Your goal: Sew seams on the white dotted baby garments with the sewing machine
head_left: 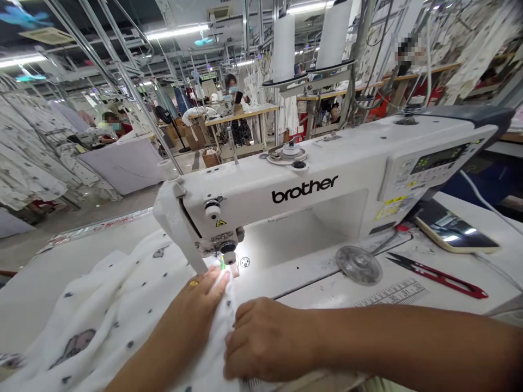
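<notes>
A white fabric (134,305) printed with dark dots and small pictures spreads over the left of the sewing table. Its right-hand edge runs under the needle area of a white Brother sewing machine (261,185). Close to the presser area, my left hand (202,296), with a yellow ring on one finger, has its fingers pressed together on the fabric. Nearer to me, my right hand (267,340) is closed with curled fingers on the fabric's edge. The fingertips of the right hand are partly hidden. A light shines on the cloth at the needle.
Right of the hands lie a clear round disc (358,265), red-handled thread snips (445,276) and a phone (457,226). A ruler scale (392,294) marks the tabletop. Thread cones (284,49) stand above the machine. Other people work at machines farther back.
</notes>
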The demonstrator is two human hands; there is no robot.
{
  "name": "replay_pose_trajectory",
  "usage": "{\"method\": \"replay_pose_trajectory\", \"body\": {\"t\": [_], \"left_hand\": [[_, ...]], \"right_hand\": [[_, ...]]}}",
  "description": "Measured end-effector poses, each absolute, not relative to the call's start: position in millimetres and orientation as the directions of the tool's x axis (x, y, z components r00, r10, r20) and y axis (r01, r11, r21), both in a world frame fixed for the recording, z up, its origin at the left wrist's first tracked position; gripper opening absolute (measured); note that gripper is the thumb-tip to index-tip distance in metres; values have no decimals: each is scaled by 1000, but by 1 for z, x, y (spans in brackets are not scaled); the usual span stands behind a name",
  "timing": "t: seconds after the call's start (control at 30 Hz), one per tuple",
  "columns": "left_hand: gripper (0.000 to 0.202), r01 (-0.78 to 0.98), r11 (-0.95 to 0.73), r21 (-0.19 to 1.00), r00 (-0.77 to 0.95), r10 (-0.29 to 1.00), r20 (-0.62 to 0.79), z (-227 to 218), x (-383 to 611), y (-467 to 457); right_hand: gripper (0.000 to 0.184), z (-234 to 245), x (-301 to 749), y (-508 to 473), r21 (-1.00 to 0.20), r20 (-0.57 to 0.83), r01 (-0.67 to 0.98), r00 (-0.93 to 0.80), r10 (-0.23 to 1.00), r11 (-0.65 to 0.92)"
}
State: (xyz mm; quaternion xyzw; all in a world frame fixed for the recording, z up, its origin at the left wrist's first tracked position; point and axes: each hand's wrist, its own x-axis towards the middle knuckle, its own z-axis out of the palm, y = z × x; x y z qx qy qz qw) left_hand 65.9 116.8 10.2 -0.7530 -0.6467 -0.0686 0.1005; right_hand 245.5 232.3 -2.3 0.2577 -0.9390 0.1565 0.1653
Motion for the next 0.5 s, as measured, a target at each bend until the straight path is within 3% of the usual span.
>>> {"method": "replay_pose_trajectory", "body": {"t": [0.1,0.23,0.4,0.5], "left_hand": [[54,991,-132,-23,134,975,179,21,60,127],[48,974,-198,-108,217,953,211,35,64,125],[26,913,-369,-175,403,882,242,39,80,115],[25,909,-390,-150,417,862,287,39,84,116]], "right_hand": [[15,1,243,237,-202,390,-491,-834,-390,848],[14,5,241,240,-115,437,-515,-794,-423,849],[24,7,243,234,156,537,-536,-659,-527,830],[22,10,245,229,301,558,-530,-576,-597,793]]}}
